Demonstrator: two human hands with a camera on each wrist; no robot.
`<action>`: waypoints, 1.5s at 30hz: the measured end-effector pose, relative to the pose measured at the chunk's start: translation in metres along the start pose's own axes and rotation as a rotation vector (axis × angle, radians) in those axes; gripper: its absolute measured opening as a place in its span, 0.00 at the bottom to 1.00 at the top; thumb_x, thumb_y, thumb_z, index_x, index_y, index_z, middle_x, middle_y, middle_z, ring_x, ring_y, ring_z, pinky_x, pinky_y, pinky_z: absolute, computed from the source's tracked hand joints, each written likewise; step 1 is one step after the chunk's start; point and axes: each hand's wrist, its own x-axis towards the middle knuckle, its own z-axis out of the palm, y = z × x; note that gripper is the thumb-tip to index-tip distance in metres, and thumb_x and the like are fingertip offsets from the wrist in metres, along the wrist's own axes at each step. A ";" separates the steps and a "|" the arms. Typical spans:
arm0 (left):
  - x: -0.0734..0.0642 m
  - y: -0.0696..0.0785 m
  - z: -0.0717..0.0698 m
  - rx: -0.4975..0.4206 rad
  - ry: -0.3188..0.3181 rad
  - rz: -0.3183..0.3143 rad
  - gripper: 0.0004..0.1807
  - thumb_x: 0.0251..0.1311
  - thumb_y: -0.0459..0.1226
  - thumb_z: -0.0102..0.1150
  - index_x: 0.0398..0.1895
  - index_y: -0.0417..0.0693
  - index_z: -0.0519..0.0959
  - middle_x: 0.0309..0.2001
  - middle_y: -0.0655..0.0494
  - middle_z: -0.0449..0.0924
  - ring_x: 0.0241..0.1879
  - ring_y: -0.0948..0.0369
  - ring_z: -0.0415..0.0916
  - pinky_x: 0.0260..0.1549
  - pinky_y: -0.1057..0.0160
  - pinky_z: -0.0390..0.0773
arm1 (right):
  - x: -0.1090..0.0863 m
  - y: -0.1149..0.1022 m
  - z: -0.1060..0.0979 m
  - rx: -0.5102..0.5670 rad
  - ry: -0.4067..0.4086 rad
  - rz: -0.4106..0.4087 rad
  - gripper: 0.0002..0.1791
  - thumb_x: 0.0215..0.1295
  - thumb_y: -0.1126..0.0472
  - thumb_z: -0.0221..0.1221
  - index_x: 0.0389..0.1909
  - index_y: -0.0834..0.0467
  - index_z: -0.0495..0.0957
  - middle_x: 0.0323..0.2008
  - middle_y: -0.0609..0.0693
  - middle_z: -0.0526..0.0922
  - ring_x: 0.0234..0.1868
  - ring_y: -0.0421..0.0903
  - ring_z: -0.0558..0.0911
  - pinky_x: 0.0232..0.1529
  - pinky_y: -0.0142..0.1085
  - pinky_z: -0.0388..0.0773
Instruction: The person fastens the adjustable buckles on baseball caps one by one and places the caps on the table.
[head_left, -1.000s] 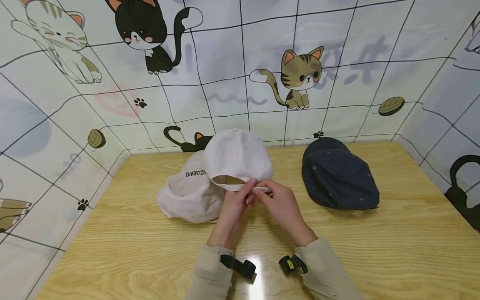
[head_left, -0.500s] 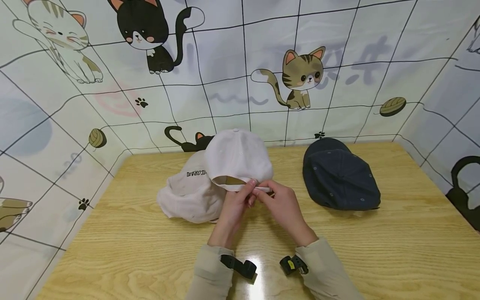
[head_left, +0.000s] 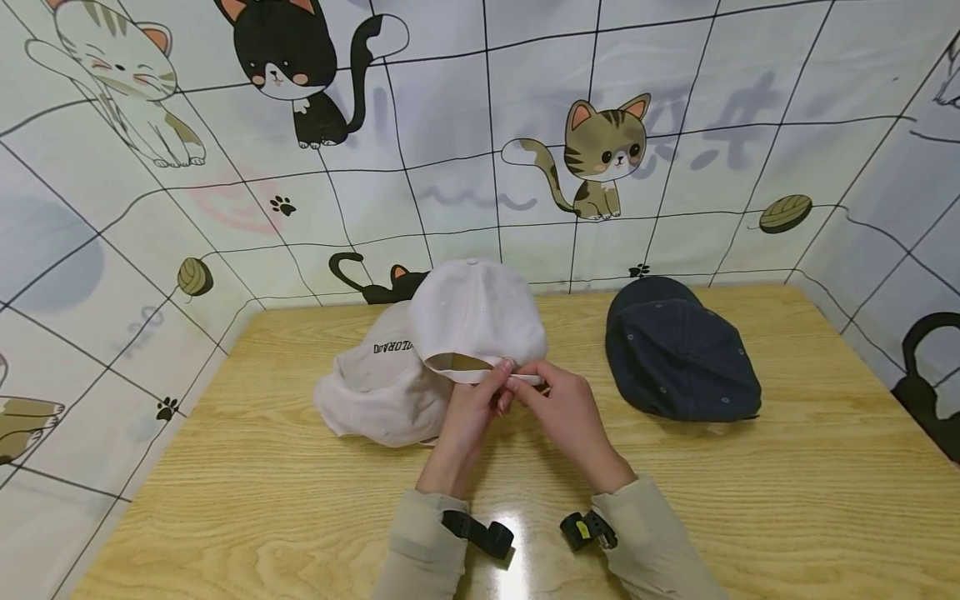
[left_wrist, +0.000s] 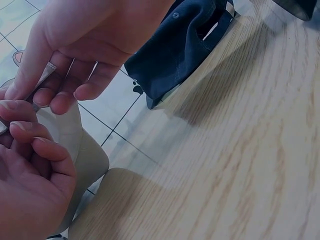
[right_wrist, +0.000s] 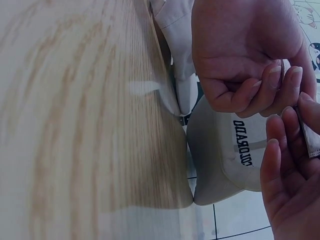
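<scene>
A white baseball cap (head_left: 477,312) is held up at the centre of the head view, its back opening toward me. My left hand (head_left: 472,408) pinches the cap's back strap near its middle, thumb on top. Close against it, my right hand (head_left: 562,412) pinches the same strap, whose free end (head_left: 532,379) sticks out to the right. In the right wrist view the strap's stitched end (right_wrist: 312,142) shows beside the right-hand fingers. Fingers hide the strap's fastening. Behind the left hand lies an off-white cap (head_left: 386,392) with dark lettering.
A navy cap (head_left: 682,354) lies on the wooden table (head_left: 787,500) to the right. A cat-patterned, grid-lined backdrop (head_left: 450,192) rises behind the table and along both sides. Black wrist cameras are strapped over the sleeves (head_left: 427,542).
</scene>
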 end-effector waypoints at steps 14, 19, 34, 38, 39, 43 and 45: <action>0.000 -0.001 0.001 -0.002 -0.009 0.011 0.11 0.62 0.40 0.51 0.25 0.43 0.71 0.14 0.56 0.64 0.15 0.65 0.59 0.16 0.70 0.59 | 0.000 0.001 0.000 -0.004 -0.003 -0.018 0.09 0.56 0.45 0.57 0.30 0.45 0.78 0.24 0.39 0.78 0.22 0.39 0.73 0.21 0.35 0.70; 0.001 -0.001 0.001 0.001 -0.014 0.009 0.11 0.62 0.40 0.50 0.25 0.42 0.71 0.14 0.56 0.64 0.15 0.65 0.59 0.16 0.70 0.59 | 0.000 0.001 -0.001 -0.009 0.005 -0.007 0.09 0.56 0.44 0.57 0.30 0.44 0.78 0.23 0.39 0.77 0.22 0.39 0.73 0.21 0.35 0.70; 0.001 -0.003 0.003 0.008 0.001 -0.009 0.13 0.62 0.42 0.51 0.23 0.43 0.72 0.14 0.56 0.64 0.15 0.65 0.59 0.16 0.69 0.58 | 0.000 0.003 -0.002 -0.001 0.006 -0.018 0.09 0.56 0.45 0.57 0.30 0.45 0.78 0.23 0.39 0.77 0.22 0.39 0.73 0.21 0.35 0.70; 0.001 -0.003 0.003 0.010 0.011 -0.015 0.13 0.61 0.43 0.52 0.23 0.44 0.72 0.14 0.56 0.64 0.15 0.65 0.60 0.16 0.69 0.59 | 0.000 0.003 -0.002 0.001 0.008 -0.015 0.09 0.56 0.44 0.57 0.30 0.44 0.78 0.23 0.39 0.77 0.22 0.39 0.73 0.21 0.35 0.69; 0.001 -0.003 0.004 0.011 0.014 -0.016 0.13 0.61 0.43 0.52 0.22 0.44 0.72 0.13 0.57 0.64 0.15 0.65 0.60 0.16 0.69 0.59 | 0.000 0.003 -0.002 0.003 0.009 -0.015 0.09 0.56 0.44 0.57 0.30 0.44 0.78 0.23 0.39 0.77 0.22 0.39 0.72 0.21 0.35 0.69; 0.000 -0.003 0.003 -0.001 0.014 -0.014 0.12 0.60 0.41 0.53 0.23 0.44 0.72 0.14 0.57 0.65 0.15 0.65 0.60 0.16 0.70 0.59 | 0.001 0.003 -0.002 -0.001 0.011 -0.025 0.09 0.56 0.45 0.58 0.31 0.45 0.78 0.23 0.39 0.77 0.22 0.39 0.72 0.21 0.35 0.69; 0.000 -0.003 0.003 -0.010 0.015 -0.013 0.11 0.60 0.40 0.54 0.23 0.44 0.72 0.14 0.57 0.65 0.15 0.65 0.60 0.17 0.70 0.59 | 0.001 0.003 -0.002 -0.007 0.014 -0.035 0.09 0.56 0.46 0.58 0.31 0.46 0.78 0.23 0.39 0.77 0.22 0.39 0.72 0.21 0.34 0.69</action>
